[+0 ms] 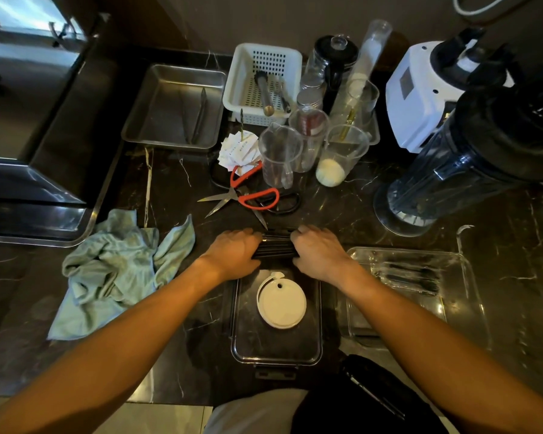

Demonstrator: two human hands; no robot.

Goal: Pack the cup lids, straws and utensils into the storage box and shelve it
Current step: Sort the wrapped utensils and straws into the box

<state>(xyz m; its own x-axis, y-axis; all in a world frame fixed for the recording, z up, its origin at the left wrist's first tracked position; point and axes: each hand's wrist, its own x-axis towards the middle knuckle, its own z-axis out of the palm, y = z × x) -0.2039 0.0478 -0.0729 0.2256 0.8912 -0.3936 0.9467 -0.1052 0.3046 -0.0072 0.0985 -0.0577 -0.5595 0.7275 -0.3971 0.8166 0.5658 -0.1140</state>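
Both hands (276, 250) grip black straws (276, 247) above lid (281, 303).

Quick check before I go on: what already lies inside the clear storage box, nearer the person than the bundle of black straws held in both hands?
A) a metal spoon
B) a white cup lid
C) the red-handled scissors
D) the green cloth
B: a white cup lid lies flat on the floor of the storage box, nearer the person than the black straws that the left hand and right hand hold at the far end.
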